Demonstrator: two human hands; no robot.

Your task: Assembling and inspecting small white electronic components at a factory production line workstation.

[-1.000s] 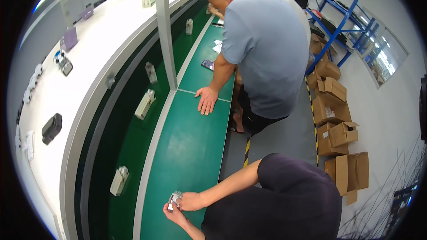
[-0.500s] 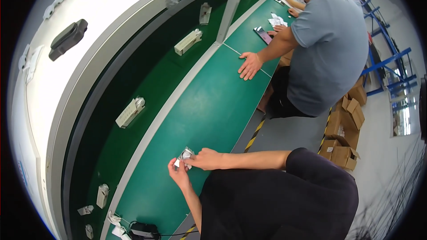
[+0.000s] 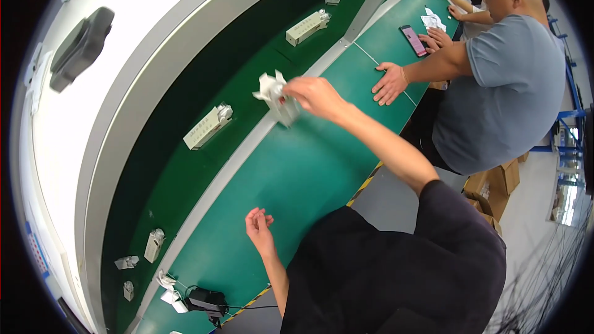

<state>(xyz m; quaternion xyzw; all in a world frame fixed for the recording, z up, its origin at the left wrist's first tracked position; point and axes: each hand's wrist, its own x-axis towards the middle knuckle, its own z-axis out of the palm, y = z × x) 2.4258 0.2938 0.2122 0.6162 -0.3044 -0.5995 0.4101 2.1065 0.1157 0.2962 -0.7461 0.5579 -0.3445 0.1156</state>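
My right hand (image 3: 318, 98) is stretched out over the rail between the green table and the conveyor. It grips the side of a small white carton (image 3: 286, 111) with raised end flaps; the carton is blurred, and a red spot shows near my fingertips. My left hand (image 3: 260, 230) hovers above the near part of the green table (image 3: 247, 188), holding nothing, its fingers loosely bent and apart. On the dark green belt (image 3: 167, 192) beyond the rail, the nearest carton (image 3: 204, 131) lies with crumpled clear wrapping at its end.
More cartons (image 3: 304, 29) ride along the belt. A metal post (image 3: 371, 9) rises from the rail (image 3: 238, 153). A black adapter with a cable (image 3: 207, 300) sits at the table's near end. To the right, a co-worker (image 3: 501, 93) rests a hand on the table beside a phone (image 3: 413, 41).
My right hand has carried the small carton from the table up to the rail. My left hand has let go of it and stays low. The view has shifted, and the belt cartons appear displaced.
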